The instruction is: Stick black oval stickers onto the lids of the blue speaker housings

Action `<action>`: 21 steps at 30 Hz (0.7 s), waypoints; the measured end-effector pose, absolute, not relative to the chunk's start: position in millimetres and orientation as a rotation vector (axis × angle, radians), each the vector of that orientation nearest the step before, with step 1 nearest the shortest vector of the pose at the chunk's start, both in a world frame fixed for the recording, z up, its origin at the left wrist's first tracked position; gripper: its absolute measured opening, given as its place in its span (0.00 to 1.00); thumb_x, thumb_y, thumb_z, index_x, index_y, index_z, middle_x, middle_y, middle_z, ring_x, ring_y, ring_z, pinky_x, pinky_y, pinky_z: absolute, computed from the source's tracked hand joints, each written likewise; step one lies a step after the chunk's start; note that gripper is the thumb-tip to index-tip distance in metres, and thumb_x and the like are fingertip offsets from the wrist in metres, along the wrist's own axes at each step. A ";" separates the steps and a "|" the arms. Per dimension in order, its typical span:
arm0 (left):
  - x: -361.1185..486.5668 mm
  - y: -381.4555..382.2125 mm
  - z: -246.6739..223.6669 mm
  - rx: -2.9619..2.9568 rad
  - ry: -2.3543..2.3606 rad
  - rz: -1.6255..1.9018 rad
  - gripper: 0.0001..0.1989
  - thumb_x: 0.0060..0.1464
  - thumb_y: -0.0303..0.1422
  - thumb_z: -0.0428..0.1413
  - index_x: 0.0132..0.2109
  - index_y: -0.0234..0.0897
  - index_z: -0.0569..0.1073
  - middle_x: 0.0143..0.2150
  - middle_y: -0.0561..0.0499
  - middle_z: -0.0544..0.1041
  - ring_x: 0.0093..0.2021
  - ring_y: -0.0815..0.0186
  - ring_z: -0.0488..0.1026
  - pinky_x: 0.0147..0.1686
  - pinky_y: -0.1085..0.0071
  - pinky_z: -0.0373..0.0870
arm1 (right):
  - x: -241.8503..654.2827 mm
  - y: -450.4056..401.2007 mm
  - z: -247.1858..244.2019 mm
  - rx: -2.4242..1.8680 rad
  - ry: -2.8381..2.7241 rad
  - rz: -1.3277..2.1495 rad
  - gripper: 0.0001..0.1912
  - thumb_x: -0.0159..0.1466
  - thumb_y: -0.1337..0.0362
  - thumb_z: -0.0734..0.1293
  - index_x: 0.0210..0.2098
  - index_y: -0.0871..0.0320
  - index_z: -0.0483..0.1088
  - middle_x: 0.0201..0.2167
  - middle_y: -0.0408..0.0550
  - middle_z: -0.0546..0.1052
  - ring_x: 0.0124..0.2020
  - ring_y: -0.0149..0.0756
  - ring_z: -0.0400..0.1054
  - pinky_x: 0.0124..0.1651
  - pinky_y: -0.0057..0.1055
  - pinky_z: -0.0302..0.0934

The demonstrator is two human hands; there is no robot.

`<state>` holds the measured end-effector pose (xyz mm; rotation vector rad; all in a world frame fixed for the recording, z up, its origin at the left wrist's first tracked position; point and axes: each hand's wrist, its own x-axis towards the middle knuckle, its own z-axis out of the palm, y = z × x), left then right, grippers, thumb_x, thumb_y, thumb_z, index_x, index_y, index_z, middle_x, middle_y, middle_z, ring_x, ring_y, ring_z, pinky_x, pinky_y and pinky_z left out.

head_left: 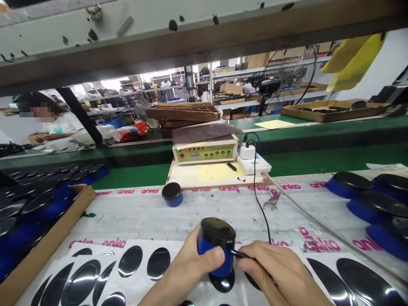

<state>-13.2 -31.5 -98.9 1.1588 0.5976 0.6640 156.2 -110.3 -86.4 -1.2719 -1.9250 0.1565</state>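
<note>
A blue round housing with a glossy black top (218, 244) is held upright, slightly tilted, by my left hand (199, 261), whose thumb presses on its front. My right hand (277, 267) pinches a thin black pen-like tool (240, 254), its tip touching or very near the right side of the housing. Under both hands lie white sheets with black oval stickers (158, 263). Another blue and black housing (172, 194) stands behind, left of centre.
A cardboard box of blue housings (86, 191) is at the left. More housings (350, 185) stand at the right. A control box (205, 151) sits behind, with a white adapter (247, 151) and black cable (259, 204). A person (60, 121) sits at the far left.
</note>
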 end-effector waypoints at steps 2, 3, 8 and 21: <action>-11.9 -32.6 -97.5 1.230 0.632 0.683 0.33 0.47 0.56 0.57 0.53 0.38 0.67 0.46 0.45 0.73 0.49 0.55 0.68 0.52 0.61 0.60 | 158.2 -108.0 -91.0 -1.291 -1.911 0.104 0.07 0.69 0.67 0.56 0.38 0.56 0.65 0.26 0.42 0.74 0.26 0.32 0.69 0.30 0.28 0.62; -11.5 -33.0 -97.2 1.267 0.669 0.689 0.34 0.49 0.57 0.55 0.54 0.38 0.66 0.47 0.44 0.72 0.50 0.55 0.68 0.52 0.61 0.60 | 159.8 -107.4 -92.7 -1.306 -1.905 0.090 0.08 0.69 0.67 0.56 0.37 0.56 0.65 0.25 0.42 0.73 0.25 0.31 0.69 0.29 0.28 0.61; -9.3 -33.9 -101.9 1.543 0.904 0.776 0.36 0.48 0.55 0.56 0.57 0.38 0.62 0.50 0.44 0.71 0.53 0.53 0.65 0.52 0.61 0.60 | 165.8 -106.1 -96.8 -1.408 -1.985 -0.148 0.14 0.69 0.67 0.55 0.28 0.56 0.65 0.17 0.40 0.68 0.17 0.32 0.64 0.19 0.30 0.53; -8.4 -37.4 -116.5 2.538 0.858 1.317 0.29 0.55 0.39 0.58 0.61 0.39 0.60 0.47 0.44 0.58 0.52 0.56 0.64 0.49 0.62 0.70 | 156.8 -97.3 -121.7 -1.458 -1.967 0.062 0.12 0.67 0.74 0.50 0.43 0.54 0.58 0.28 0.43 0.74 0.27 0.33 0.72 0.26 0.27 0.61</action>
